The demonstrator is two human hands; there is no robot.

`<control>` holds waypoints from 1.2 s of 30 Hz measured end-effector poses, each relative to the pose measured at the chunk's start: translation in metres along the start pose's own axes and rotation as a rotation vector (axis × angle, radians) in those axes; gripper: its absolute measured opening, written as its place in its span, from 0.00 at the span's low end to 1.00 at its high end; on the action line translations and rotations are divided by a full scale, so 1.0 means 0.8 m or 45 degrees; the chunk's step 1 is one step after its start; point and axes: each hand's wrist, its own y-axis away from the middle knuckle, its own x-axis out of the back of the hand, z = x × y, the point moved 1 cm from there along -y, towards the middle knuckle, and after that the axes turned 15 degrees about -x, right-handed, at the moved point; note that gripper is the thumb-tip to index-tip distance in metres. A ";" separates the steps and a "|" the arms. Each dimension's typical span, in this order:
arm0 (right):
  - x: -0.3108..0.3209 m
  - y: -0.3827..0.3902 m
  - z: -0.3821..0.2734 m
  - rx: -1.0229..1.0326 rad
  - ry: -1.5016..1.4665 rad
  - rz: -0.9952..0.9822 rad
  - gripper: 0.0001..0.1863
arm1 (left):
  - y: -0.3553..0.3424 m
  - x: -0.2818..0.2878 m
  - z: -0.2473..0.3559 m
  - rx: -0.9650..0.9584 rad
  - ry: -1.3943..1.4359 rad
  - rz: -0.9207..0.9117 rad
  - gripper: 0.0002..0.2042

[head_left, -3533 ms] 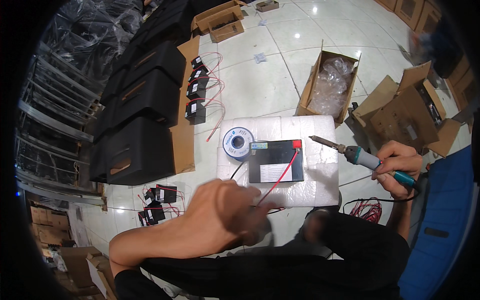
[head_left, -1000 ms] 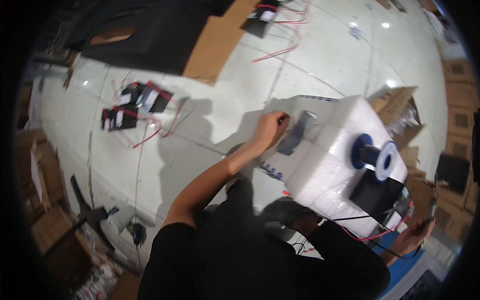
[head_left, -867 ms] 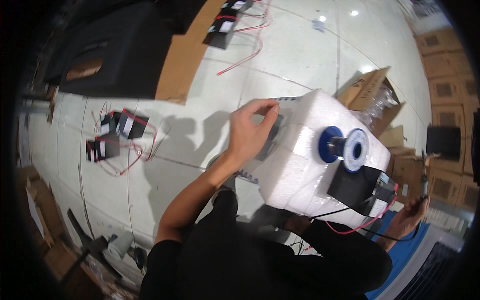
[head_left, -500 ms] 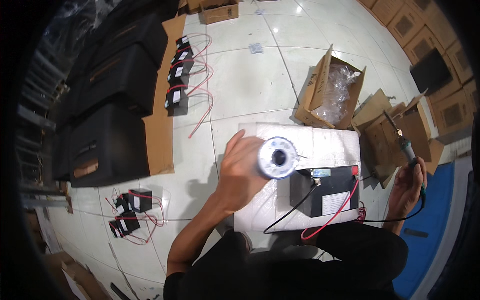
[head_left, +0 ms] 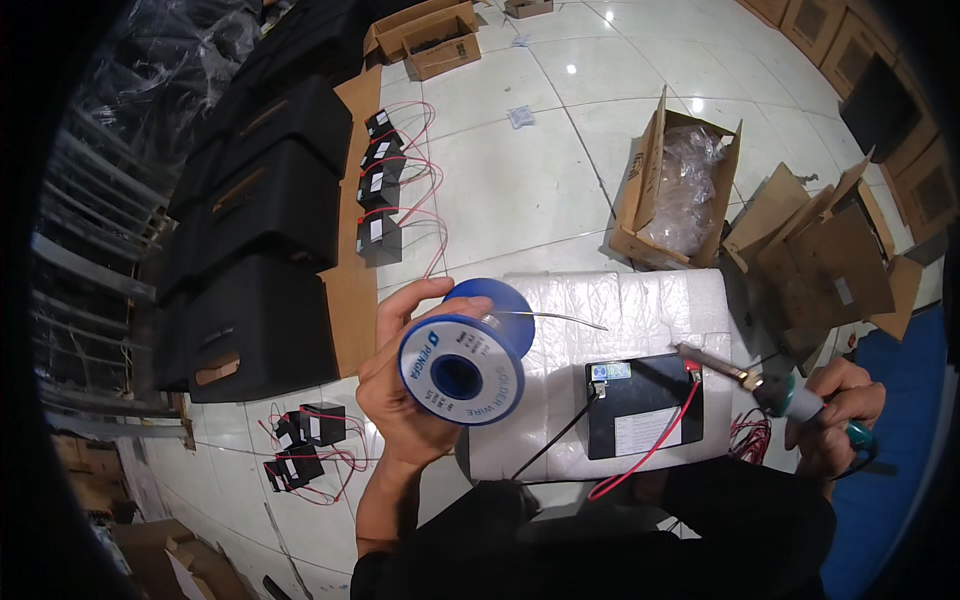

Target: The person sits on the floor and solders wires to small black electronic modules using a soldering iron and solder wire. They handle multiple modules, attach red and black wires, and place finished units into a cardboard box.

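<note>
My left hand (head_left: 382, 405) is wrapped round a blue-and-white spool of solder wire (head_left: 503, 385). A free length of solder (head_left: 570, 320) sticks out from it to the right. My right hand (head_left: 842, 410) grips a soldering iron (head_left: 798, 402) by its grey and green handle, its tip pointing left. The tip appears near the red terminal of a black battery (head_left: 640, 388); contact I cannot tell. A black lead (head_left: 555, 440) and a red lead (head_left: 660, 450) come off the battery's two terminals. Under the battery is a white foam block (head_left: 545, 360) with clear wrapping.
Smaller black batteries with red leads stand in a row (head_left: 380, 235) and a cluster (head_left: 322, 425) at left. Large black cases (head_left: 265, 320) stand beyond. A carton of clear plastic (head_left: 632, 205), open cardboard boxes (head_left: 820, 245) and a blue surface (head_left: 890, 400) lie right.
The soldering iron has swung from pointing upward to pointing left, over the battery's right end. My left hand has moved left with the spool, and the solder's free end now shows clearly.
</note>
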 end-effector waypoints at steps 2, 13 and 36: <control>-0.001 -0.009 -0.010 -0.161 0.014 -0.123 0.11 | 0.002 0.004 -0.002 -0.073 0.009 -0.068 0.27; -0.022 -0.036 -0.028 -0.311 0.173 -0.339 0.09 | 0.026 0.018 0.005 -0.163 -0.003 -0.030 0.26; -0.031 -0.036 -0.030 -0.212 0.212 -0.411 0.10 | 0.024 0.020 0.008 -0.285 -0.040 -0.128 0.28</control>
